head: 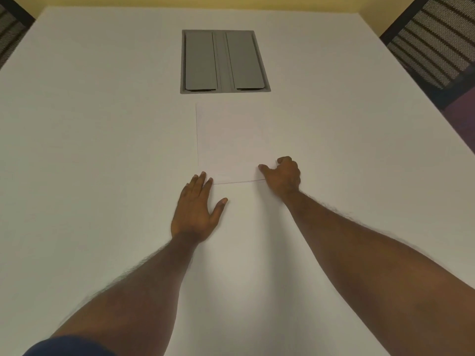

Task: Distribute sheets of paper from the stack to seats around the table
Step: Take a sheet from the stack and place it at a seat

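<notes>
pinching paper stack (pixel 232 140) near corner w/ curled rt hand (pixel 282 177); lt hand (pixel 195 213) flat, fingers straight, on table (pixel 102 150).

A grey hatch (pixel 225 61) is sunk into the white table (pixel 102 124), beyond the right grip (pixel 280 176) and a little to its left, well apart from it; two flaps flank its middle strip. Further off stands a yellow wall (pixel 231 1). Purple floor (pixel 462 111) shows far right of the grip.
</notes>
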`<state>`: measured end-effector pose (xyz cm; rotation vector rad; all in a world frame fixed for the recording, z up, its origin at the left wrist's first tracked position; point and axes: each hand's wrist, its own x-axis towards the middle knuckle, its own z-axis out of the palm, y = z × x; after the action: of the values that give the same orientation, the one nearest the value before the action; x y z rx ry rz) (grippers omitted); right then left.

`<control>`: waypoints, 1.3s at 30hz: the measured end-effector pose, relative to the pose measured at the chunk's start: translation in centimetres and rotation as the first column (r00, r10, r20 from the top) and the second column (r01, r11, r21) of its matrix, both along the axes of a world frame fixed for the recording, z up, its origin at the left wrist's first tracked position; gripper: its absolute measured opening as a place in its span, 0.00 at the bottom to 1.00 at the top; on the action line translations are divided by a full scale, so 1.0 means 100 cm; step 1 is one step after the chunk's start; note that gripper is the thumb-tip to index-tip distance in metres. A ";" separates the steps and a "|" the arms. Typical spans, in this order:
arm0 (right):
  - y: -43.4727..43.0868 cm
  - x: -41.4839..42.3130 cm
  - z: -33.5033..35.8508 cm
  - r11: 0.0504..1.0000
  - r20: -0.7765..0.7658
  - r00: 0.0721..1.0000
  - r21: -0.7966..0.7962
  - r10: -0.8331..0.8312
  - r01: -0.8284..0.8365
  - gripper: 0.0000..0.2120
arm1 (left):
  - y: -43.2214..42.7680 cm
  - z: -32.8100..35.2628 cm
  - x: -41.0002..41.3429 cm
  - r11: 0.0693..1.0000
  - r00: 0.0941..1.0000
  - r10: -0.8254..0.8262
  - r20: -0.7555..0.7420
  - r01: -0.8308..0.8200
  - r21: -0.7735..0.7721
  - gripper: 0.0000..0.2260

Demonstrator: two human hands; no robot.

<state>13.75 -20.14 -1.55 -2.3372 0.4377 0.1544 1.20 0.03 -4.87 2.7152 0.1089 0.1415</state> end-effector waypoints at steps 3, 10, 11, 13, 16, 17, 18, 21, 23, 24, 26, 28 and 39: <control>-0.003 0.003 -0.002 0.997 0.019 0.999 0.052 -0.051 0.050 0.26 | -0.001 -0.001 0.000 1.000 1.000 0.008 0.002 -0.008 0.000 0.32; -0.011 0.004 0.000 0.980 0.064 0.989 0.160 -0.132 0.121 0.09 | 0.000 -0.001 0.001 1.000 1.000 0.003 -0.003 -0.003 0.005 0.31; -0.012 0.004 0.000 0.980 0.072 0.988 0.156 -0.135 0.123 0.08 | 0.000 0.000 0.001 1.000 1.000 0.004 -0.002 -0.004 0.000 0.31; -0.014 0.004 0.000 0.981 0.094 0.986 0.150 -0.136 0.121 0.07 | 0.000 0.000 0.001 1.000 1.000 0.004 -0.005 -0.004 -0.004 0.32; -0.019 0.003 0.000 0.979 0.125 0.981 0.158 -0.146 0.126 0.07 | 0.000 -0.001 0.001 1.000 1.000 0.004 -0.010 -0.004 0.008 0.32; -0.020 0.003 0.000 0.977 0.127 0.980 0.164 -0.156 0.134 0.07 | 0.000 -0.001 0.001 1.000 1.000 0.005 -0.010 -0.005 0.013 0.32; -0.022 0.003 0.000 0.974 0.123 0.978 0.175 -0.167 0.144 0.07 | 0.000 -0.001 0.001 1.000 1.000 0.006 -0.007 -0.006 0.019 0.32; -0.026 0.003 0.000 0.967 0.111 0.976 0.197 -0.186 0.162 0.07 | 0.000 -0.002 0.002 1.000 1.000 0.005 -0.009 -0.004 0.021 0.32; -0.030 0.003 0.001 0.959 0.105 0.971 0.212 -0.214 0.188 0.07 | 0.000 -0.003 0.002 1.000 1.000 0.005 -0.013 -0.004 0.022 0.32; -0.031 0.003 0.001 0.954 0.106 0.968 0.223 -0.228 0.201 0.07 | 0.000 -0.003 0.002 1.000 1.000 0.006 -0.014 -0.006 0.026 0.32; -0.035 0.003 0.001 0.932 0.098 0.961 0.287 -0.258 0.221 0.08 | 0.000 -0.003 0.001 1.000 1.000 0.012 -0.016 -0.011 0.027 0.32; -0.039 0.001 0.001 0.884 0.077 0.953 0.401 -0.292 0.238 0.07 | 0.001 -0.003 0.001 1.000 1.000 0.012 -0.009 -0.012 0.014 0.33; -0.063 -0.050 0.009 0.672 -0.042 0.951 0.698 -0.307 0.248 0.07 | 0.006 0.007 -0.005 0.947 0.999 0.039 0.019 -0.031 -0.321 0.41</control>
<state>8.76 -26.48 -0.61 -1.4935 0.5732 0.0601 0.69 0.63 -4.22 2.3862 0.1584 0.1533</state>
